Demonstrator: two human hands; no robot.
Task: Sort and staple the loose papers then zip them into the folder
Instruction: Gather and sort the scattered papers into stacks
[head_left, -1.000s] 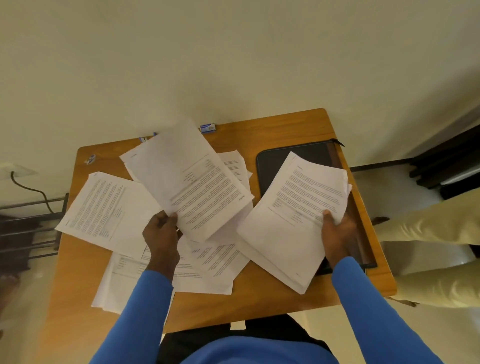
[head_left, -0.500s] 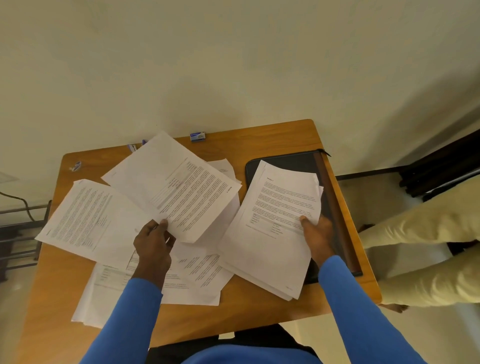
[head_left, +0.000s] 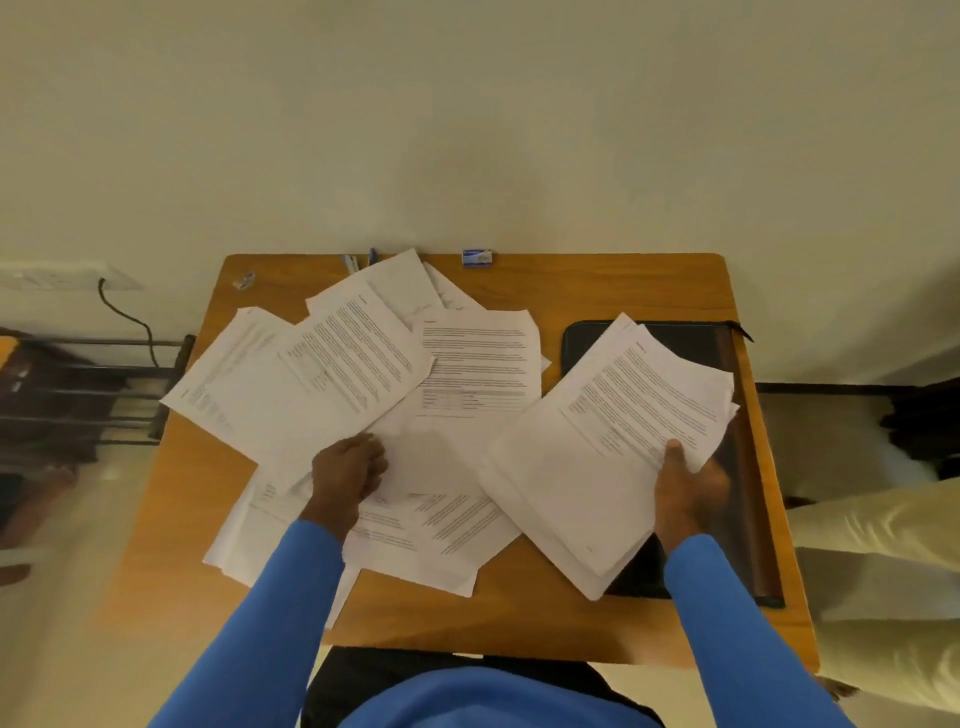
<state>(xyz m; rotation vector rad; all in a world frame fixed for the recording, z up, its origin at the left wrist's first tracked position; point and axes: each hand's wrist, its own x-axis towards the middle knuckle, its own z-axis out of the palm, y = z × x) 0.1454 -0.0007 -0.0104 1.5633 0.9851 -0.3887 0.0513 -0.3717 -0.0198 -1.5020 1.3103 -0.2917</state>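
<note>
Grip: right hand (head_left: 685, 488) pinches paper stack (head_left: 597, 457), left hand (head_left: 345, 470) on loose sheets (head_left: 467, 374), unclear

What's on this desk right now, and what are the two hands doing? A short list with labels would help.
surface: wooden table
loose papers: spread overlapping across the table's left and middle
left hand: rests on the loose papers, fingers bent; unclear whether it pinches a sheet
right hand: grips a stack of papers, thumb on top
black zip folder: lies flat at the table's right, under the held stack
far edge: small blue-and-white box, pens
</note>
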